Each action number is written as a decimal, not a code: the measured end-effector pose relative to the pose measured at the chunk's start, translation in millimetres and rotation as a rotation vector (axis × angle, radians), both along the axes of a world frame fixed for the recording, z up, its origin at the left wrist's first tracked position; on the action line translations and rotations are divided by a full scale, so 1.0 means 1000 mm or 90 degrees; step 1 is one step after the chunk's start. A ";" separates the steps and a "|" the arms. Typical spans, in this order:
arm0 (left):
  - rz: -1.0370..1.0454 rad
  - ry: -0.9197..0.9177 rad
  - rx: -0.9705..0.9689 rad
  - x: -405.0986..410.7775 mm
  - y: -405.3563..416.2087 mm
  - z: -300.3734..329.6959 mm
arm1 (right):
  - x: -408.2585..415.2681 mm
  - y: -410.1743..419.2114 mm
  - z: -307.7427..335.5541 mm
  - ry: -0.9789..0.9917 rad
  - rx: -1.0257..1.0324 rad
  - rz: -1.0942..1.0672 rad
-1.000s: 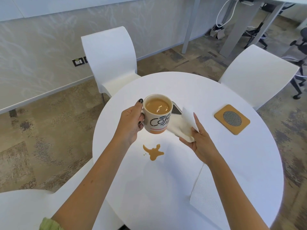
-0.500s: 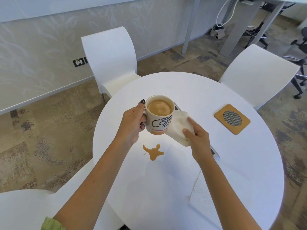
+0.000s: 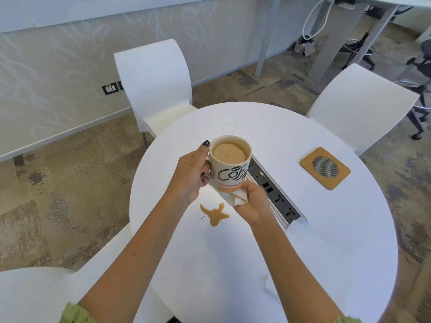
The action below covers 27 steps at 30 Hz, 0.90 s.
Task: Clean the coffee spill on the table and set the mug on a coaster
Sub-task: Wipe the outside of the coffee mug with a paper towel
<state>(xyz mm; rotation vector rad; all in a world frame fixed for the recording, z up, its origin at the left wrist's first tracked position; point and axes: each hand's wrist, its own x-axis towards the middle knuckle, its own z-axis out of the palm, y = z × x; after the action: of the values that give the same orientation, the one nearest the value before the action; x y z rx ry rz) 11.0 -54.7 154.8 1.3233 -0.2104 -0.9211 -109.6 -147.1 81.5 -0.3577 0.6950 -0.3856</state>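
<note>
Left hand (image 3: pixel 190 174) grips the coffee mug (image 3: pixel 229 163) by its handle, lifted off the table (image 3: pixel 326 229) at frame centre, probably so the base can be wiped. Right hand (image 3: pixel 250 202) pinches a white napkin (image 3: pixel 235 198) against the mug's underside, likely to catch drips. Coffee spill (image 3: pixel 215 215) sits just below, untouched. Coaster (image 3: pixel 324 171) waits at right, well apart.

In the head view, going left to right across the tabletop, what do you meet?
Left hand on the mug's handle → coffee spill → mug → right hand holding a napkin under the mug → power socket strip → coaster.
</note>
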 end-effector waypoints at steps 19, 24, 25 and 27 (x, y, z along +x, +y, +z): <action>0.095 -0.002 0.017 0.003 -0.013 -0.006 | -0.028 0.012 0.007 -0.095 -0.084 -0.013; 0.113 0.004 -0.016 -0.006 -0.016 -0.006 | -0.028 0.025 0.008 -0.097 -0.077 -0.049; 0.114 0.003 -0.023 -0.008 -0.017 -0.006 | -0.027 0.028 0.008 -0.099 -0.069 -0.058; 0.118 -0.002 -0.035 -0.011 -0.017 -0.006 | -0.023 0.033 0.007 -0.092 -0.053 -0.073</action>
<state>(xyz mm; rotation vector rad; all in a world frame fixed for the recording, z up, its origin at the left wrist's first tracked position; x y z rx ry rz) -0.1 -72.0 148.4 1.2708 -0.1120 -0.7523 -133.1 -113.9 89.0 -0.3661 0.5600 -0.5459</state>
